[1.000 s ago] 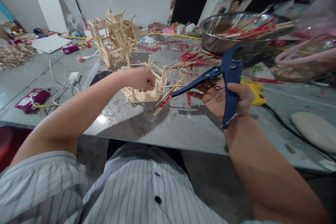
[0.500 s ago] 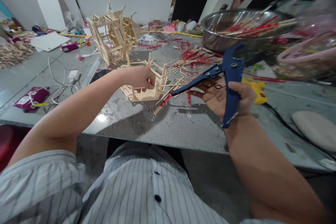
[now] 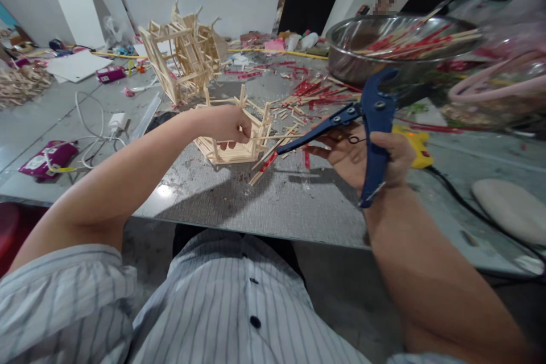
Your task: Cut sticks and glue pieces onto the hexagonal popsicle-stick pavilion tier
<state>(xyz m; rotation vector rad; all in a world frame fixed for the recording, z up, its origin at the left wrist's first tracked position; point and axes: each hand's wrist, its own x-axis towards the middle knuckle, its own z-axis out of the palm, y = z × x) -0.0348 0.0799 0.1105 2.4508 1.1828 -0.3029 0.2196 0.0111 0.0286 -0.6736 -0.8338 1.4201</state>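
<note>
My left hand (image 3: 230,125) is closed, pinching one end of a thin wooden stick (image 3: 273,137) that runs level toward the right. Beneath and around that hand sits a low frame built of stacked wooden sticks (image 3: 232,156), with short posts standing up from it. My right hand (image 3: 352,151) holds a blue pipe cutter (image 3: 377,125), its handles spread and thumb resting across one of them. The stick's far end passes behind the cutter's lower handle toward my right fingers; whether they grip it is hidden.
A taller stick structure (image 3: 183,57) stands behind. Cut sticks with red wrappers (image 3: 311,94) litter the table's middle. At the back right is a metal basin (image 3: 354,62) of sticks. A yellow tool (image 3: 416,148) with a black cord lies right; a purple device (image 3: 49,159) lies left.
Almost nothing differs. The whole view has shifted very slightly, while both hands, the stick and the pipe cutter keep the same pose.
</note>
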